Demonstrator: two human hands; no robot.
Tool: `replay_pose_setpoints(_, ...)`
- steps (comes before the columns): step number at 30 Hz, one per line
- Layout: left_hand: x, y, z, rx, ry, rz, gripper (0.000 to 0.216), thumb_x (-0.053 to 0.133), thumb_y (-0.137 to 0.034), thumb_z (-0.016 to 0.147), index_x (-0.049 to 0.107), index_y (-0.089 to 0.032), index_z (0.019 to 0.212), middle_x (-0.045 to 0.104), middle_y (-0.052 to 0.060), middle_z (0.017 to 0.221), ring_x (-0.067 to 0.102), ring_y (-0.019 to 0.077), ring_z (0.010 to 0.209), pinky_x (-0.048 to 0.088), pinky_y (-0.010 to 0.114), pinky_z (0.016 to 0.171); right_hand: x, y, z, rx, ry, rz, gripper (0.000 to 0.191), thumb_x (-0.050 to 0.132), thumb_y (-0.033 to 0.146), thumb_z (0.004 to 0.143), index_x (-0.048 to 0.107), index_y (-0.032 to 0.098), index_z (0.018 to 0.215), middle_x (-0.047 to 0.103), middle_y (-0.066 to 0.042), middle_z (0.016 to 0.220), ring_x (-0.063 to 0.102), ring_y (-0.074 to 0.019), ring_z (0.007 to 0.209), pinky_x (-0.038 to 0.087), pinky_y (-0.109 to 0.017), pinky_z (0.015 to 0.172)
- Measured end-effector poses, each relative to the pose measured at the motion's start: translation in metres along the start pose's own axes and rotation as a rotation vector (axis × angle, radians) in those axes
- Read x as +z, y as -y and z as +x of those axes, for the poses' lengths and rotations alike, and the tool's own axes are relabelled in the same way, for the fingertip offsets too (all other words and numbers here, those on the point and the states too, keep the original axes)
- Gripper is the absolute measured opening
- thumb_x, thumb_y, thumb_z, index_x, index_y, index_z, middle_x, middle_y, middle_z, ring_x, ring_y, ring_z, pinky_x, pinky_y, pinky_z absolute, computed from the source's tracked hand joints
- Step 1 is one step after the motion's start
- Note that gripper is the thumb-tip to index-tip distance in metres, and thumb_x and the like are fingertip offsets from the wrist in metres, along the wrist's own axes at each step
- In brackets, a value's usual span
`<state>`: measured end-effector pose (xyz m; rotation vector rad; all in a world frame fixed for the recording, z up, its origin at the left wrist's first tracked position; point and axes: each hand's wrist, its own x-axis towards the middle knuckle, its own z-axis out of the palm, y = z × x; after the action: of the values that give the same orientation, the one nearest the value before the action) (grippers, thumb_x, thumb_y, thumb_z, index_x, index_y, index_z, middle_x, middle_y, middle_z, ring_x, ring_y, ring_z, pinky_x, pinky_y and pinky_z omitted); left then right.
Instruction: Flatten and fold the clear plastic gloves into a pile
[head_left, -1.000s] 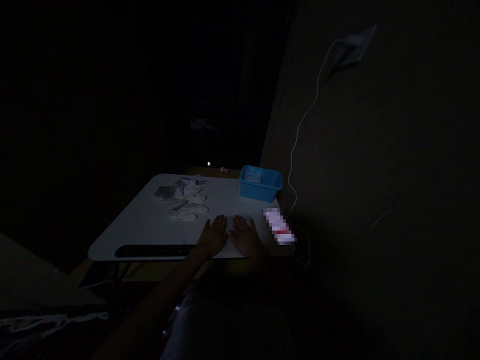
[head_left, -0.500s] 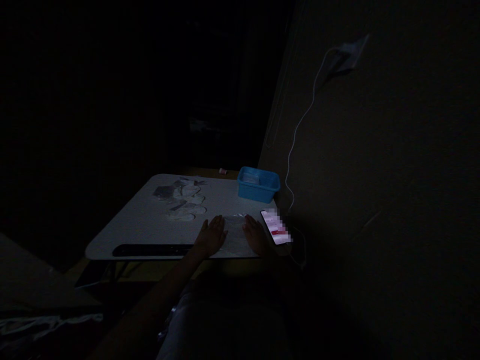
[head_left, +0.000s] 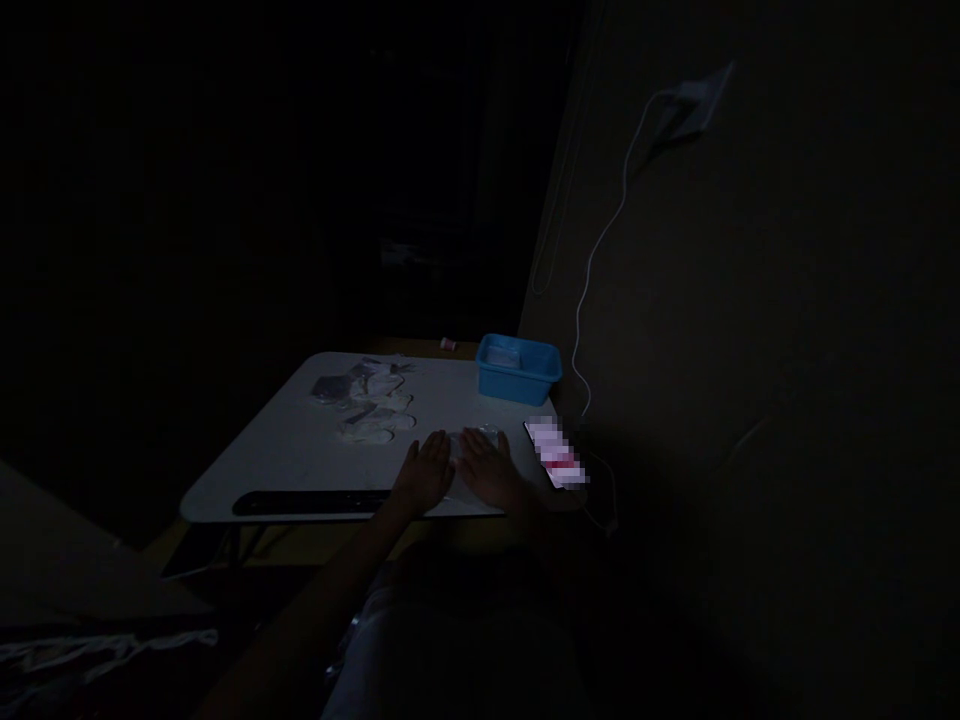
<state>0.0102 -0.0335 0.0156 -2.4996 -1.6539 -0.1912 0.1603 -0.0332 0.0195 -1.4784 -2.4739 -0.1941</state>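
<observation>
A thin clear plastic sheet or bag (head_left: 471, 452) lies flat on the near right part of the white bench (head_left: 300, 450), partly hidden under both palms; the dim light leaves it unclear which it is. The left hand (head_left: 426, 473) and the right hand (head_left: 489, 468) rest side by side on it, palms down, fingers stretched out flat and slightly spread, gripping nothing. To press such a film well, it seems best to keep the palms flat and the weight even, working from the middle toward the edges so that no crease is trapped, and to keep the near edge from sliding off the bench.

Just right of the right hand a lit phone (head_left: 556, 452) lies on the bench edge, with a white cable (head_left: 600, 250) running up the wall to a charger (head_left: 694, 100). Farther back on the right stands a blue tray (head_left: 519, 370). To the far left a cluster of small pale packets (head_left: 367, 400) is spread out, well apart from the hands. A dark slot (head_left: 311, 500) runs along the near edge.
</observation>
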Motion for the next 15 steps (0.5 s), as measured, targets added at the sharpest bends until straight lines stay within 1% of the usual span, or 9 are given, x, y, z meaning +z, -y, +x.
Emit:
replay_pose_setpoints(2,0.001,0.001,0.0,0.001,0.003,0.0,0.05,0.021,-0.029,0.088,0.034,-0.007,0.131,0.03,0.014,0.139,0.026,0.0224,0.129,0.024,0.044,0.102,-0.001,0.003,0.004,-0.025,0.021,-0.013,0.049,0.017,0.04,0.091,0.033,0.018,0.132,0.03,-0.007,0.139,0.023,-0.0192,0.13,0.012,-0.053,0.103)
replay_pose_setpoints(5,0.005,0.002,0.001,0.002,-0.022,-0.004,0.05,0.021,-0.03,0.088,0.035,-0.007,0.13,0.031,0.014,0.138,0.027,0.0228,0.128,0.024,0.044,0.102,-0.001,-0.003,0.005,-0.006,0.053,-0.021,0.05,0.015,0.041,0.091,0.035,0.017,0.131,0.032,-0.009,0.138,0.026,-0.0202,0.129,0.013,-0.054,0.103)
replay_pose_setpoints(10,0.008,0.001,0.002,0.001,-0.042,-0.01,0.05,0.019,-0.033,0.089,0.036,-0.009,0.13,0.032,0.014,0.138,0.029,0.0234,0.128,0.024,0.045,0.101,-0.002,-0.026,-0.001,0.084,0.039,-0.068,0.048,0.016,0.039,0.092,0.04,0.018,0.128,0.037,-0.009,0.136,0.029,-0.0208,0.127,0.014,-0.054,0.102)
replay_pose_setpoints(15,0.005,0.001,0.001,0.004,-0.032,-0.016,0.051,0.019,-0.033,0.089,0.034,-0.009,0.131,0.031,0.015,0.138,0.028,0.0232,0.128,0.023,0.045,0.102,-0.005,-0.041,-0.003,0.2,0.008,-0.088,0.049,0.018,0.039,0.091,0.041,0.014,0.127,0.038,-0.012,0.135,0.031,-0.0202,0.126,0.019,-0.05,0.102)
